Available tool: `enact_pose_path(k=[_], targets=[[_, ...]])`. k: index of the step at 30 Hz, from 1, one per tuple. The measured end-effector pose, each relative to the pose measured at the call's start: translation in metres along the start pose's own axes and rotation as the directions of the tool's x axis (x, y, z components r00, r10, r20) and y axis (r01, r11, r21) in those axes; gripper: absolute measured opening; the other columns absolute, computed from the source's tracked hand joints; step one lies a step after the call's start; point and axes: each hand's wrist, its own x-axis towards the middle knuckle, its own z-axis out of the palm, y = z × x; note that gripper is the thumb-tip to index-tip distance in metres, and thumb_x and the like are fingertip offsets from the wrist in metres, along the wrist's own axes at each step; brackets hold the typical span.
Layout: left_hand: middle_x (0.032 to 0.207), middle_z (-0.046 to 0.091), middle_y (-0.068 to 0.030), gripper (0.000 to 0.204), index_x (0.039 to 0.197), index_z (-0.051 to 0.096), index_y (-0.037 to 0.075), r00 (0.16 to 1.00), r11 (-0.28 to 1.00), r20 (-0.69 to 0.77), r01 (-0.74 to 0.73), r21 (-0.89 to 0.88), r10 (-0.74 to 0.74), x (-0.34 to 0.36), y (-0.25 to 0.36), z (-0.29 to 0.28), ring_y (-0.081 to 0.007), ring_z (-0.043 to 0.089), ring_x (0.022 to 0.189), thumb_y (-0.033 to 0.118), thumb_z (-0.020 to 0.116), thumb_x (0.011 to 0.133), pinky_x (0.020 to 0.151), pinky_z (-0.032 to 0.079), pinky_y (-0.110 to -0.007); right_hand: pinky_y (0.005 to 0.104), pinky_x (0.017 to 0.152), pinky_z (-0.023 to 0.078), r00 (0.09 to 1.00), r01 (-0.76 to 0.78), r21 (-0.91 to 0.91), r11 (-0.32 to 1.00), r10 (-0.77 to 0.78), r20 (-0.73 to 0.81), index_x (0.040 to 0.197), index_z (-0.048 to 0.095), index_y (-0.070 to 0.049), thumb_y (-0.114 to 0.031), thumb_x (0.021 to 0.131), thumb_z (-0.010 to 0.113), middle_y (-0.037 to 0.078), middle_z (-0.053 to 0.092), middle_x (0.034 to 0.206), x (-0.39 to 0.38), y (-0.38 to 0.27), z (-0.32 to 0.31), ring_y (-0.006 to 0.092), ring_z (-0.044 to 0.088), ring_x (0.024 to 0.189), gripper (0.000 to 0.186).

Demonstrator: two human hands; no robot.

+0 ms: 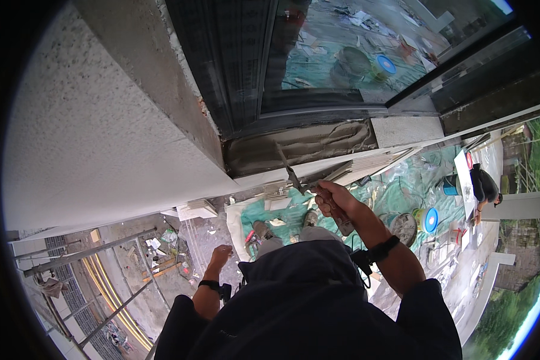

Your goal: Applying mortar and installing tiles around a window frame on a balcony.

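Observation:
My right hand (338,203) is closed round the worn reddish-brown handle of a trowel (292,174). Its narrow metal blade is seen nearly edge-on, with the tip over the wet grey mortar (306,144) spread on the window sill. Ridges and smears mark the mortar's surface. Beside it on the right lies a pale speckled sill slab (407,131). Low on the left, away from the sill, hangs my left hand (221,256), its fingers curled in and no object visible in them.
A dark-framed glass window (336,60) rises behind the sill, and a pale wall (102,132) flanks it. Stacked slabs (276,195) stand below. Green sheeting (408,183), buckets (427,220) and scaffold poles (96,252) lie around. Another person (485,186) bends at the far right.

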Motion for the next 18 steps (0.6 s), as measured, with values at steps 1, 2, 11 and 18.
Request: enact_pose_path(k=[1, 2, 11, 18], targets=[[0.086, 0.069, -0.0104, 0.031, 0.106, 0.066, -0.003, 1.000, 1.000, -0.003, -0.012, -0.006, 0.012, -0.001, 0.000, 0.000, -0.0161, 0.063, 0.076, 0.026, 0.062, 0.093, 0.070, 0.050, -0.029, 0.0299, 0.046, 0.039, 0.999, -0.022, 0.019, 1.000, 0.022, 0.023, 0.104, 0.057, -0.008, -0.041, 0.099, 0.047, 0.003, 0.055, 0.069, 0.004, 0.001, 0.007, 0.0135, 0.047, 0.050, 0.034], [0.086, 0.069, -0.0104, 0.031, 0.106, 0.066, -0.003, 1.000, 1.000, -0.011, -0.011, -0.010, 0.011, -0.002, 0.000, 0.001, -0.0161, 0.063, 0.076, 0.026, 0.062, 0.093, 0.070, 0.050, -0.029, 0.0299, 0.046, 0.039, 0.999, -0.026, 0.014, 1.000, 0.025, 0.030, 0.104, 0.057, -0.008, -0.041, 0.099, 0.047, 0.003, 0.055, 0.069, 0.008, 0.001, 0.013, 0.0135, 0.047, 0.050, 0.034], [0.084, 0.068, -0.0092, 0.030, 0.102, 0.065, -0.003, 0.997, 0.997, -0.031, -0.072, 0.009, 0.073, -0.012, 0.009, -0.005, -0.0152, 0.062, 0.073, 0.025, 0.061, 0.093, 0.067, 0.049, -0.029, 0.0399, 0.053, 0.049, 0.931, 0.270, -0.910, 0.313, -0.326, 0.164, 0.105, 0.050, 0.002, -0.032, 0.095, 0.056, 0.011, 0.059, 0.065, -0.008, -0.041, 0.063, 0.0261, 0.061, 0.053, 0.036], [0.084, 0.069, -0.0092, 0.029, 0.101, 0.067, -0.002, 0.997, 0.999, -0.067, -0.029, 0.019, 0.030, -0.005, -0.019, -0.002, -0.0164, 0.063, 0.074, 0.026, 0.062, 0.093, 0.069, 0.050, -0.030, 0.0433, 0.057, 0.055, 0.802, 0.127, -0.777, -0.617, -0.396, 0.446, 0.103, 0.049, 0.005, -0.019, 0.086, 0.058, 0.017, 0.066, 0.068, -0.014, -0.036, 0.087, 0.0335, 0.068, 0.063, 0.030]])
